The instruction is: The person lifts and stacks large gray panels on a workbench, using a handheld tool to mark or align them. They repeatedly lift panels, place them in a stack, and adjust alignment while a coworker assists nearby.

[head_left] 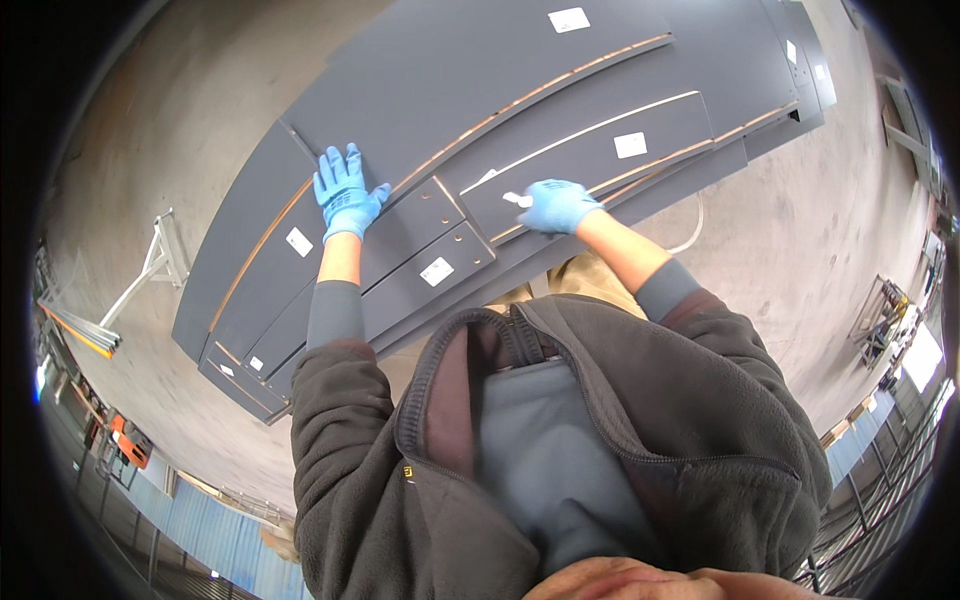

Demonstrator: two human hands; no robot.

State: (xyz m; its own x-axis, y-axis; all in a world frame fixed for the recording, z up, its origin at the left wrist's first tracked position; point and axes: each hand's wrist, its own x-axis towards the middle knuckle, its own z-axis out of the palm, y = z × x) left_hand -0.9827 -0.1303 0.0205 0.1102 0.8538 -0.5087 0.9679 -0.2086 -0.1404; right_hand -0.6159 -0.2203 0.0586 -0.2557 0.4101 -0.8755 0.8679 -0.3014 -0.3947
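Several dark grey panels (pixel 480 70) lie stacked and overlapping in front of me, some with bare wood-coloured edges. My left hand (pixel 346 198), in a blue glove, rests flat with fingers spread on the panels, beside a smaller panel with round holes (pixel 405 222). My right hand (pixel 558 207), also gloved in blue, is closed around a small white object (pixel 518 200). Its kind is hidden by the fingers. That hand is over the near left part of a long narrow panel (pixel 600 150) that bears a white label (pixel 630 145).
More white labels (pixel 299 241) are stuck on the panels. A white curved cord or hose (pixel 694 232) hangs past the near edge at right. White metal stands (pixel 160 255) are on the floor at left. An orange machine (pixel 130 442) and a wheeled cart (pixel 885 325) stand farther off.
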